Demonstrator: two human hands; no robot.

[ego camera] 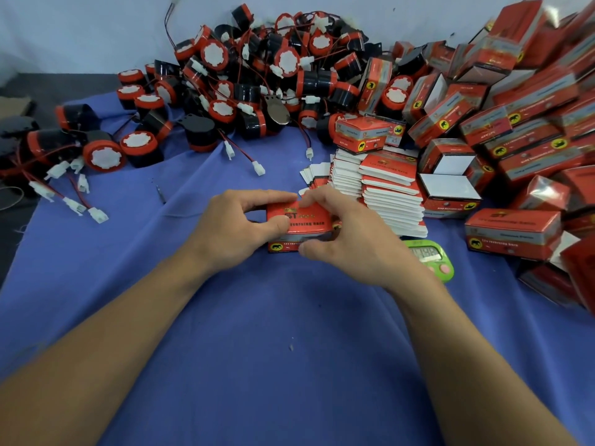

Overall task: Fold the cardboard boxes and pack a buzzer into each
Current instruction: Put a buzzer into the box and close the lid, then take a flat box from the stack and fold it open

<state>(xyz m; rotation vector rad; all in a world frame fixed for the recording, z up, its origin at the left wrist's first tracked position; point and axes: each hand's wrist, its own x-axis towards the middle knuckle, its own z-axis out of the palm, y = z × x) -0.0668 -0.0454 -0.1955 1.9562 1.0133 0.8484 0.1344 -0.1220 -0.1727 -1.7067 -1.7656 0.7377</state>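
Observation:
A red cardboard box (pixel 307 220) with printed lettering sits between my hands at the middle of the blue cloth. My left hand (pixel 240 226) grips its left end, thumb on the front face and fingers over the top. My right hand (pixel 347 233) pinches its right end, index finger on the top edge and thumb at the lower front. A stack of flat unfolded boxes (pixel 389 191) lies just right of my hands. A heap of red and black buzzers (pixel 244 82) with wires fills the back of the cloth.
Folded red boxes (pixel 515 123) pile up along the right side. A green digital timer (pixel 429 257) lies by my right wrist. Loose white connectors (pixel 74 201) trail at the left. The blue cloth (pixel 289 349) is bare near me.

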